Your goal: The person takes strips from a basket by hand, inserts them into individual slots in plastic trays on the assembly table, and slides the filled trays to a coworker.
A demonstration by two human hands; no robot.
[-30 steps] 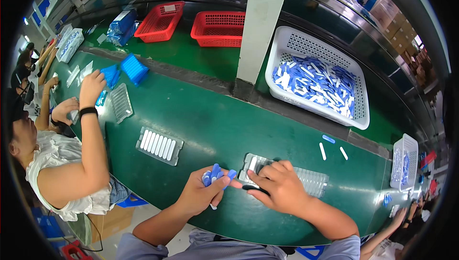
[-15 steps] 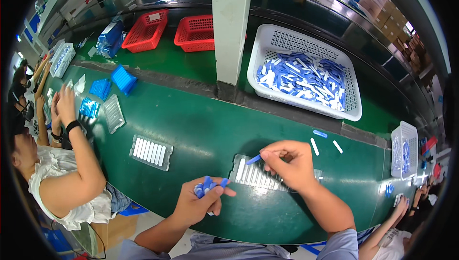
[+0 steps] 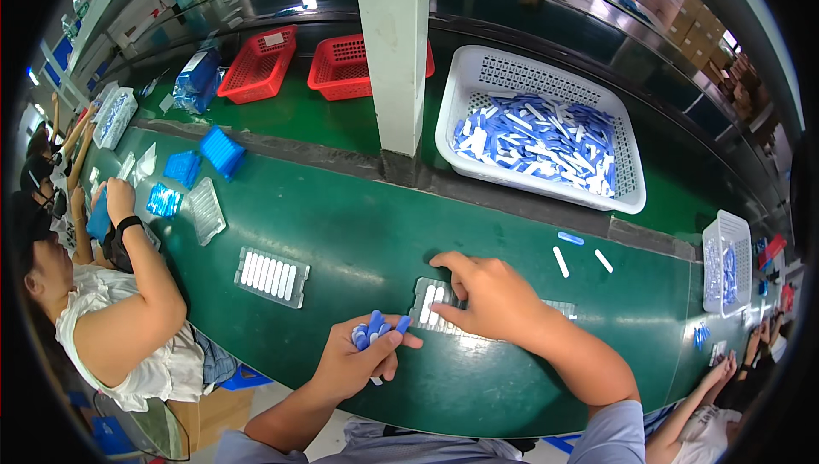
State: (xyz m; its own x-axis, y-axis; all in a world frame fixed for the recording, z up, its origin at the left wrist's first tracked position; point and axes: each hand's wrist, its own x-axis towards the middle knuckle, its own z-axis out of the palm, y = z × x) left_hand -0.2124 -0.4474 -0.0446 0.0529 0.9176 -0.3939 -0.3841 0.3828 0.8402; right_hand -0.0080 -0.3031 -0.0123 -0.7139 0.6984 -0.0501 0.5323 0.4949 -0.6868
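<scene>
My left hand (image 3: 357, 360) is closed around a bunch of small blue and white sticks (image 3: 375, 328), held just above the green belt's near edge. My right hand (image 3: 490, 296) lies flat on a clear slotted tray (image 3: 429, 304), fingers spread and pressing on the white sticks in its slots. Most of that tray is hidden under the hand. A second clear tray (image 3: 272, 275) filled with white sticks lies to the left on the belt.
A white basket (image 3: 499, 170) of blue and white sticks sits behind a white post (image 3: 397, 46). Two red baskets (image 3: 350, 67) stand further back. Loose sticks (image 3: 580, 255) lie at right. A person in white (image 3: 119, 327) works at left beside blue trays (image 3: 205, 157).
My right hand came down from holding a stick over the tray to pressing flat on it. My left hand with its bunch stayed near the belt edge.
</scene>
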